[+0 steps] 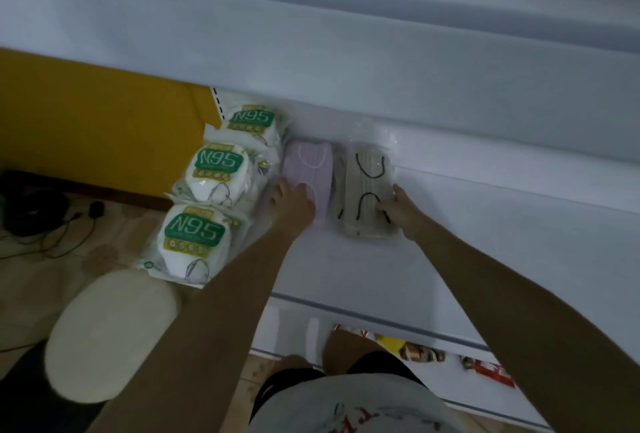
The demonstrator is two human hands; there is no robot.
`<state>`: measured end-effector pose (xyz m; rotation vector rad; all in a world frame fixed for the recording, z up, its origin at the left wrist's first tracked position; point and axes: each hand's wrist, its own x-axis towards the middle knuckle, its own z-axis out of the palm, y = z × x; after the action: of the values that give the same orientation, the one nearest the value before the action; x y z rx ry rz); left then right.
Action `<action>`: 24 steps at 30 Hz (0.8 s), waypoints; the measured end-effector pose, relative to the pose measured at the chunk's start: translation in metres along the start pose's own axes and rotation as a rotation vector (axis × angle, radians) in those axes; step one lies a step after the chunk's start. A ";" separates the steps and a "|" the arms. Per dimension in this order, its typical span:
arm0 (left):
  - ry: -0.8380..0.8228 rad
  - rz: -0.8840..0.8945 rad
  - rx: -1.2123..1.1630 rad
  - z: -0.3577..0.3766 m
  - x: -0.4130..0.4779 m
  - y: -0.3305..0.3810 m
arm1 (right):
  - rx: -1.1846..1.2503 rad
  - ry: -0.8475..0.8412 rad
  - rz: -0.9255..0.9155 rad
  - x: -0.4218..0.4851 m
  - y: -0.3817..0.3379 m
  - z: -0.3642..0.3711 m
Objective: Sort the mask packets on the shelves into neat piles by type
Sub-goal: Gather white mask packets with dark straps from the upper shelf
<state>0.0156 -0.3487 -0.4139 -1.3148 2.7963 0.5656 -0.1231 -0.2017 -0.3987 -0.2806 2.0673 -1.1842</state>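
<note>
Count on the shelf: 3 N95 packets label-up in a row: far N95 packet, middle N95 packet, near N95 packet. More packet edges show under them, number unreadable. 1 lilac mask packet visible, 1 beige mask packet with black ear loops visible; can't tell how many lie beneath either. 2 hands: left hand, right hand. Off the shelf: 1 pale oval cushion. Below: several small packaged items, too blurred to count.
</note>
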 end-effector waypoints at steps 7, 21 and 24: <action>0.058 0.105 0.078 -0.005 -0.001 -0.008 | -0.029 0.063 -0.009 -0.003 -0.004 0.006; 0.067 0.571 -0.191 -0.100 -0.143 -0.030 | -0.370 0.175 -0.376 -0.190 -0.011 0.027; 0.184 0.688 -0.219 -0.148 -0.171 -0.023 | -0.443 0.138 -0.607 -0.239 -0.034 0.030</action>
<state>0.1660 -0.2819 -0.2570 -0.3814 3.3996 0.8053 0.0622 -0.1185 -0.2645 -1.1278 2.4411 -1.0735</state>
